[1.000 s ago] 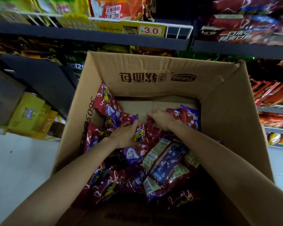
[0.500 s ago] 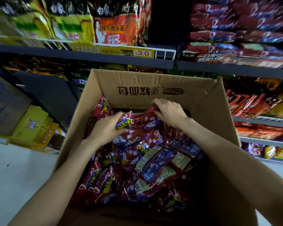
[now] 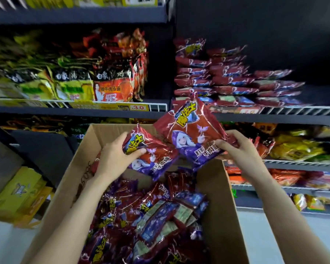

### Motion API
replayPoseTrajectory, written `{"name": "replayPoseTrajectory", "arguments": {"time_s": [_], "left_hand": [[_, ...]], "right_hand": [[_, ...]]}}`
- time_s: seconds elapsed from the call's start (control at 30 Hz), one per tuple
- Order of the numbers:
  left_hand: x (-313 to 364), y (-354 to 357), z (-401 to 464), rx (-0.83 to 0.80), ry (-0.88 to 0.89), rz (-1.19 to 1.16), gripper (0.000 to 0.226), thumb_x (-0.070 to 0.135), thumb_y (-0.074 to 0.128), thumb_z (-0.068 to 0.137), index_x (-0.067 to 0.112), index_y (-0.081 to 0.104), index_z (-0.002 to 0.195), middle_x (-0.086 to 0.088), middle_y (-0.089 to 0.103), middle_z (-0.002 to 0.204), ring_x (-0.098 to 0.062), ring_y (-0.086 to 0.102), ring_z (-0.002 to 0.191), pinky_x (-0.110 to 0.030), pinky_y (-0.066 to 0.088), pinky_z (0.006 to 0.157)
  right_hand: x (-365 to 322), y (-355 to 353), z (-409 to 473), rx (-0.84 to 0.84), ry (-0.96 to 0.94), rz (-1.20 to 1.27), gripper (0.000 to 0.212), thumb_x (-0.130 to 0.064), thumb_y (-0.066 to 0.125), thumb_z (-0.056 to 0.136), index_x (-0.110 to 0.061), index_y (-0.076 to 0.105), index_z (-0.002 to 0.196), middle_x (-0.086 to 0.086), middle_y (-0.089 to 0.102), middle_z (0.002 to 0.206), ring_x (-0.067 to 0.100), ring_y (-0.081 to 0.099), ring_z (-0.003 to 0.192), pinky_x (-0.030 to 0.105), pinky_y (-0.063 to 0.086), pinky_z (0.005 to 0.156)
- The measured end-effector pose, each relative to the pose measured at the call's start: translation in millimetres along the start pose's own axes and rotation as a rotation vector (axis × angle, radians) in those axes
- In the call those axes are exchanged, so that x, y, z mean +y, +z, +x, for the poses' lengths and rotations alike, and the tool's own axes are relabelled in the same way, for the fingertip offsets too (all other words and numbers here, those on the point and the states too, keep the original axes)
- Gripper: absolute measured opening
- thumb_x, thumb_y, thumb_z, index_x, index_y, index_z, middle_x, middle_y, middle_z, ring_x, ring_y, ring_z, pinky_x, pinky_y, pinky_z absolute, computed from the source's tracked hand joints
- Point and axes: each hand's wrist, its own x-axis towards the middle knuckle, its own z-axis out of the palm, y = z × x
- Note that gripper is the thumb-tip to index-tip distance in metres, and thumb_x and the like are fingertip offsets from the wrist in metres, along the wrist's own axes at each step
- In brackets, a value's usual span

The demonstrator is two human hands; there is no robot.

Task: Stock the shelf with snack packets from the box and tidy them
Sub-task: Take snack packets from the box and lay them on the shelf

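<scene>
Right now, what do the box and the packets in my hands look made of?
The box: plain brown corrugated cardboard, matte, with a folded flap edge. The packets, one in the left hand and one in the right hand: probably thin printed plastic film, judging by their glossy glare and crinkles.

Above the open cardboard box (image 3: 220,206) of red-and-purple snack packets (image 3: 151,221), the left hand (image 3: 113,159) grips one packet (image 3: 154,159) and the right hand (image 3: 236,147) grips another (image 3: 191,134), raised before the shelf (image 3: 274,113) stacked with matching packets (image 3: 227,80).
</scene>
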Motion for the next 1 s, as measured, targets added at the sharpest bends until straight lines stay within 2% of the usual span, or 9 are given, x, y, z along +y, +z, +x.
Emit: {"name": "replayPoseTrajectory", "arguments": {"time_s": [0.1, 0.23, 0.33, 0.43, 0.5, 0.63, 0.73, 0.83, 1.0], "left_hand": [[41.9, 7.9, 6.4, 0.031, 0.088, -0.103, 0.062, 0.049, 0.068, 0.071, 0.019, 0.053, 0.122, 0.018, 0.062, 0.096, 0.005, 0.059, 0.085, -0.009, 0.045, 0.071], [98.9, 28.5, 15.2, 0.042, 0.199, -0.124, 0.063, 0.048, 0.066, 0.071, 0.018, 0.052, 0.124, 0.023, 0.059, 0.096, 0.010, 0.057, 0.084, -0.002, 0.043, 0.071], [137.8, 49.9, 24.1, 0.049, 0.270, -0.104, 0.071, 0.053, 0.064, 0.068, 0.015, 0.051, 0.127, 0.013, 0.060, 0.103, -0.003, 0.060, 0.091, -0.015, 0.048, 0.078], [176.0, 73.5, 33.3, 0.043, 0.336, -0.117, 0.069, 0.042, 0.070, 0.074, 0.015, 0.046, 0.133, 0.006, 0.061, 0.114, -0.009, 0.059, 0.101, -0.025, 0.049, 0.085], [203.9, 86.3, 42.2, 0.047, 0.385, -0.109, 0.066, 0.029, 0.073, 0.078, 0.013, 0.045, 0.135, 0.001, 0.062, 0.118, -0.008, 0.058, 0.103, -0.028, 0.049, 0.089], [257.2, 90.6, 72.8, 0.150, 0.491, -0.049, 0.070, 0.052, 0.064, 0.073, 0.012, 0.050, 0.129, 0.000, 0.067, 0.109, -0.012, 0.064, 0.094, -0.029, 0.053, 0.084], [294.6, 86.9, 105.5, 0.259, 0.555, -0.021, 0.066, 0.053, 0.064, 0.074, 0.010, 0.054, 0.122, -0.001, 0.068, 0.101, -0.017, 0.066, 0.087, -0.036, 0.055, 0.080], [332.0, 96.5, 144.6, 0.365, 0.635, 0.043, 0.058, 0.048, 0.069, 0.076, 0.009, 0.057, 0.117, -0.004, 0.069, 0.101, -0.018, 0.066, 0.087, -0.029, 0.052, 0.078], [371.2, 151.2, 211.9, 0.416, 0.778, 0.198, 0.045, 0.040, 0.072, 0.079, 0.010, 0.061, 0.112, -0.002, 0.070, 0.099, -0.019, 0.067, 0.087, -0.025, 0.046, 0.068]], "right_hand": [[-0.1, -33.1, -12.8, 0.017, -0.017, 0.102, 0.015, -0.010, 0.063, 0.088, -0.017, 0.057, 0.100, 0.004, 0.071, 0.093, 0.016, 0.071, 0.079, 0.025, 0.056, 0.059], [0.5, -79.6, -21.7, -0.071, -0.087, 0.024, 0.037, -0.001, 0.062, 0.087, -0.026, 0.053, 0.114, -0.002, 0.070, 0.101, 0.014, 0.068, 0.093, 0.027, 0.056, 0.075], [-4.9, -112.7, -23.0, -0.144, -0.136, -0.151, 0.049, -0.013, 0.064, 0.088, -0.039, 0.044, 0.123, -0.014, 0.068, 0.104, 0.003, 0.065, 0.095, 0.019, 0.053, 0.079], [-16.7, -146.1, -19.7, -0.155, -0.203, -0.277, 0.031, -0.035, 0.060, 0.086, -0.043, 0.047, 0.112, -0.019, 0.068, 0.096, 0.007, 0.066, 0.087, 0.026, 0.056, 0.073], [-24.7, -171.8, -16.8, -0.118, -0.261, -0.360, 0.029, -0.041, 0.057, 0.085, -0.033, 0.052, 0.112, -0.013, 0.068, 0.091, 0.013, 0.066, 0.082, 0.034, 0.055, 0.071], [-39.3, -233.5, -7.6, 0.016, -0.350, -0.394, 0.025, -0.038, 0.057, 0.085, -0.029, 0.054, 0.108, -0.014, 0.067, 0.085, 0.009, 0.064, 0.076, 0.024, 0.049, 0.065], [-44.9, -279.2, 8.3, 0.171, -0.400, -0.368, 0.012, -0.030, 0.058, 0.089, -0.033, 0.053, 0.100, -0.013, 0.066, 0.085, 0.012, 0.061, 0.076, 0.028, 0.046, 0.069], [-47.1, -315.4, 34.2, 0.296, -0.411, -0.308, 0.014, -0.023, 0.057, 0.093, -0.029, 0.053, 0.105, -0.012, 0.068, 0.091, 0.010, 0.063, 0.087, 0.026, 0.048, 0.077], [-50.4, -348.5, 84.3, 0.415, -0.391, -0.219, 0.017, -0.019, 0.054, 0.095, -0.029, 0.051, 0.109, -0.013, 0.066, 0.101, 0.010, 0.061, 0.097, 0.035, 0.048, 0.089]]}}
